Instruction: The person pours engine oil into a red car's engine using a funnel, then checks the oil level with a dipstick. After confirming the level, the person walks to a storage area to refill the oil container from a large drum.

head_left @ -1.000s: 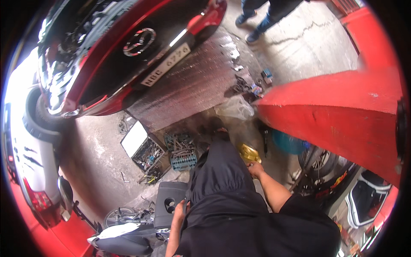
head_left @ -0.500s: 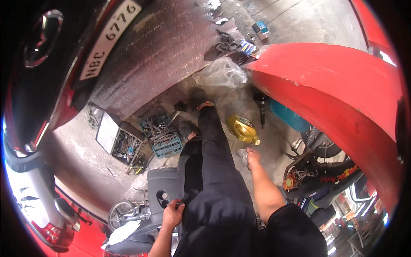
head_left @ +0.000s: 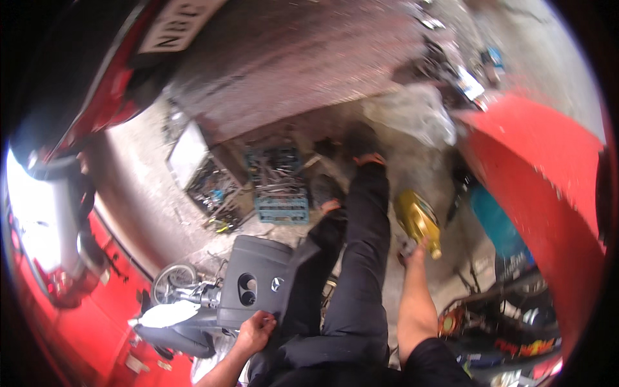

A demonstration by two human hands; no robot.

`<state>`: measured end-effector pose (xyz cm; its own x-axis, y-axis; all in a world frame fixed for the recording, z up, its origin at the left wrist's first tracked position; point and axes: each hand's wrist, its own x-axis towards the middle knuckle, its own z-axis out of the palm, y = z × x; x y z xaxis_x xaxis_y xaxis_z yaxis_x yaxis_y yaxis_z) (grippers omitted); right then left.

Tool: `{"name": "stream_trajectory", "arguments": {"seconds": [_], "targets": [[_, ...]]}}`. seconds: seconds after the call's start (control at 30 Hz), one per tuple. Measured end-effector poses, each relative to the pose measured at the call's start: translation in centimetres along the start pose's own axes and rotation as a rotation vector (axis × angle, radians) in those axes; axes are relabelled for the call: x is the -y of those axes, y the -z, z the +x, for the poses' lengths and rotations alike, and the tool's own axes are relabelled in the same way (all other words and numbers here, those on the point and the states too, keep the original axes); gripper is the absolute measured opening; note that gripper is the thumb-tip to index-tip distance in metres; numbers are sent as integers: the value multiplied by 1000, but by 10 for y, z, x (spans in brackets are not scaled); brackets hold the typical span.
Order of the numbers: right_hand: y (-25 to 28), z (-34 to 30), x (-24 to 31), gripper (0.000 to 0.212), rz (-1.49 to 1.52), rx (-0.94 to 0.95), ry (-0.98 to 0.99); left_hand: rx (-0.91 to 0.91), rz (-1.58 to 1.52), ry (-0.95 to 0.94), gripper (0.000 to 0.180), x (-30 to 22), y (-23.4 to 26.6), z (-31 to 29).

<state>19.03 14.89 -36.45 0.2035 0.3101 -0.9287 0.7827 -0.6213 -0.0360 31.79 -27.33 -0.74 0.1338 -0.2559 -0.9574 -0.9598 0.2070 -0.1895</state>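
Observation:
I sit with my legs in black trousers [head_left: 361, 245] stretched out over a concrete floor. My left hand [head_left: 255, 330] curls its fingers on the lower edge of a grey plastic engine cover [head_left: 255, 284] beside my left thigh. My right hand [head_left: 412, 251] reaches down to a gold oil jug [head_left: 418, 220] that lies tilted on the floor to the right of my leg. The hand touches the jug's capped end, but motion blur hides whether the fingers close around it.
A blue socket tray [head_left: 278, 187] and an open toolbox [head_left: 203, 177] lie ahead to the left. A red car's front [head_left: 109, 84] hangs over the upper left, a red panel [head_left: 548, 168] on the right. A clear plastic bag [head_left: 412, 113], a blue container [head_left: 496, 222] and a motorcycle [head_left: 509, 322] crowd the right.
The view has swung downward and to the right. My right hand moved forward from open floor to the gold jug's capped end. My left hand stays at the grey cover.

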Motion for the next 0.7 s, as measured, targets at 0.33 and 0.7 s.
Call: {"name": "stream_trajectory", "arguments": {"seconds": [0.33, 0.7], "targets": [[37, -118, 18, 23, -1020, 71, 607, -165, -89, -356, 45, 8, -16, -68], [-38, -281, 123, 22, -952, 282, 452, -220, -228, -369, 44, 77, -23, -69]]}}
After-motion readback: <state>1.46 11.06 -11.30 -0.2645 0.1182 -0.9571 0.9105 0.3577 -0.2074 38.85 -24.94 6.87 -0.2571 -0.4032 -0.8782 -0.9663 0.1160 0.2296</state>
